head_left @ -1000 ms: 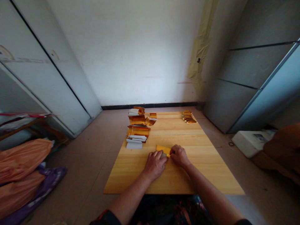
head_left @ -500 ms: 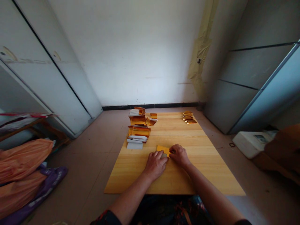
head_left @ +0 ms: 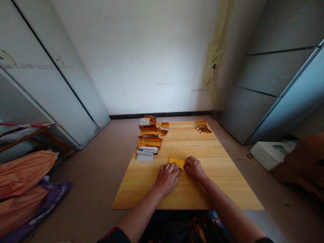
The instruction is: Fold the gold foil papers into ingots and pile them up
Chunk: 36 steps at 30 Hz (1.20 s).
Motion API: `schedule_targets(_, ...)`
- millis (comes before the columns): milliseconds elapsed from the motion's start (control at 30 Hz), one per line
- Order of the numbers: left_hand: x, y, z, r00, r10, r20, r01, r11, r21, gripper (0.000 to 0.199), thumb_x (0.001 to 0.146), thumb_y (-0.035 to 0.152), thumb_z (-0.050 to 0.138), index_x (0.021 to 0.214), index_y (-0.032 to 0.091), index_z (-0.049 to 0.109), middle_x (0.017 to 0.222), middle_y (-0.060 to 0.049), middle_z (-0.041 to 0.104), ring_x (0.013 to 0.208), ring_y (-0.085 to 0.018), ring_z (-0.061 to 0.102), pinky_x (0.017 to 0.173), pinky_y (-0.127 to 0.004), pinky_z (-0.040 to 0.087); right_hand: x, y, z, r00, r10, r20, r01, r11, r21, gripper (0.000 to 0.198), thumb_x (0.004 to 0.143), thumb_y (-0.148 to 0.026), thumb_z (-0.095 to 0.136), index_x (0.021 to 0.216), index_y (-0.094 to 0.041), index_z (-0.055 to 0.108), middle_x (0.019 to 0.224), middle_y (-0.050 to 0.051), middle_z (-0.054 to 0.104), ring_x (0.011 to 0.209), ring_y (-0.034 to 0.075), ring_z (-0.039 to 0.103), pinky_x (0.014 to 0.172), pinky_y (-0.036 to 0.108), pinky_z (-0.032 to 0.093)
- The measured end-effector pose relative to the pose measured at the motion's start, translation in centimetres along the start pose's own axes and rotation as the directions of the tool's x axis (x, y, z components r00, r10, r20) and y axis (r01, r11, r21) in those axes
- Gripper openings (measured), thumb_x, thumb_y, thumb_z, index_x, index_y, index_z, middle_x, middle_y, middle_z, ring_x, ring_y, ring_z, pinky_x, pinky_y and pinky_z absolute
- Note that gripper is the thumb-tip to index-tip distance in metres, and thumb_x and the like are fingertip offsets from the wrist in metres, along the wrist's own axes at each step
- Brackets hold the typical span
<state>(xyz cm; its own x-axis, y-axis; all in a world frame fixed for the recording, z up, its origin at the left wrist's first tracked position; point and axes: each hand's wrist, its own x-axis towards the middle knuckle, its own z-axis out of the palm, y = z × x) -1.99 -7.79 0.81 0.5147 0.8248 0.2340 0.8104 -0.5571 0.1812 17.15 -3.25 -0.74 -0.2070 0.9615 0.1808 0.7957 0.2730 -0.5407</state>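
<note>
A small golden-yellow paper sheet (head_left: pixel 174 160) lies on the wooden board in front of me, with a greyish patch partly showing beside my left fingertips. My left hand (head_left: pixel 167 177) rests over its lower left part, fingers laid out and pressing down. At the sheet's right edge, my right hand (head_left: pixel 194 167) has its fingers bent together in a pinch on the paper. The underside of the sheet and part of the right fingertips are hidden.
On the board (head_left: pixel 215 189), several stacks of shiny gold and white paper (head_left: pixel 150 140) line the left side. Folded gold pieces (head_left: pixel 204 127) sit at the far right corner. A white box (head_left: pixel 268 153) stands on the floor, right; orange and purple bags (head_left: pixel 27 182) lie left.
My right hand has shifted very slightly along the sheet's right edge. The left hand stays pressed on the paper, and the view has moved a little.
</note>
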Motion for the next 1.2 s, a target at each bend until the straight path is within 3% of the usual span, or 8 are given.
schedule_targets(333, 2.2, 0.2, 0.4, 0.994, -0.102, -0.041, 0.102, 0.995, -0.016, 0.011, 0.083, 0.031, 0.058, 0.091, 0.025, 0.063, 0.105, -0.004, 0.060, 0.102, -0.021, 0.051, 0.086, -0.037, 0.036, -1.2, -2.2, -2.0, 0.984, -0.138, 0.114, 0.159, 0.966, -0.203, 0.018, 0.080, -0.013, 0.051, 0.077, -0.021, 0.067, 0.088, 0.004, 0.065, 0.085, 0.018, 0.054, 0.075, 0.028, 0.036)
schedule_targets(433, 2.6, -0.1, 0.8, 0.987, -0.120, -0.103, 0.121, 0.993, -0.001, 0.011, 0.086, 0.029, 0.055, 0.089, 0.024, 0.064, 0.106, -0.004, 0.061, 0.101, -0.021, 0.051, 0.087, -0.039, 0.035, -2.6, -3.6, -1.8, 0.979, -0.168, 0.115, 0.195, 0.937, -0.289, 0.020, 0.087, -0.019, 0.048, 0.082, -0.022, 0.067, 0.086, 0.006, 0.064, 0.085, 0.019, 0.053, 0.075, 0.030, 0.034)
schedule_targets(567, 2.7, -0.5, 1.4, 0.984, -0.103, -0.143, 0.102, 0.995, -0.014, 0.013, 0.086, 0.024, 0.054, 0.091, 0.024, 0.065, 0.109, -0.003, 0.062, 0.100, -0.020, 0.052, 0.088, -0.039, 0.036, -3.8, -4.8, -1.2, 0.973, -0.201, 0.113, 0.225, 0.935, -0.275, 0.017, 0.087, -0.018, 0.049, 0.089, -0.022, 0.066, 0.086, 0.006, 0.065, 0.084, 0.018, 0.053, 0.075, 0.030, 0.033)
schedule_targets(733, 3.0, -1.0, 1.9, 0.992, -0.026, -0.121, 0.020, 0.999, -0.046, 0.016, 0.086, 0.017, 0.052, 0.089, 0.022, 0.066, 0.094, -0.004, 0.064, 0.092, -0.018, 0.053, 0.080, -0.032, 0.042, -2.9, -3.4, -1.5, 0.965, -0.245, 0.090, 0.258, 0.947, -0.190, 0.020, 0.087, -0.014, 0.049, 0.089, -0.022, 0.067, 0.085, 0.003, 0.067, 0.084, 0.016, 0.055, 0.076, 0.028, 0.034)
schedule_targets(967, 3.0, -1.1, 1.9, 0.988, 0.064, -0.142, -0.058, 0.997, 0.047, 0.017, 0.089, 0.016, 0.047, 0.088, 0.019, 0.064, 0.091, -0.005, 0.060, 0.087, -0.018, 0.052, 0.075, -0.030, 0.044, -2.1, 0.1, -1.9, 0.921, -0.388, 0.022, 0.388, 0.912, -0.134, 0.019, 0.088, -0.021, 0.051, 0.096, -0.027, 0.068, 0.106, 0.003, 0.067, 0.097, 0.018, 0.054, 0.084, 0.032, 0.037)
schedule_targets(1200, 2.4, -0.7, 1.5, 0.984, 0.135, -0.119, -0.133, 0.991, 0.022, 0.017, 0.088, 0.014, 0.047, 0.085, 0.020, 0.063, 0.086, -0.004, 0.061, 0.083, -0.017, 0.053, 0.074, -0.030, 0.044, -2.8, -0.8, -1.2, 0.920, -0.392, 0.013, 0.390, 0.909, -0.145, 0.017, 0.087, -0.021, 0.053, 0.094, -0.025, 0.068, 0.101, 0.005, 0.068, 0.094, 0.019, 0.054, 0.086, 0.035, 0.036)
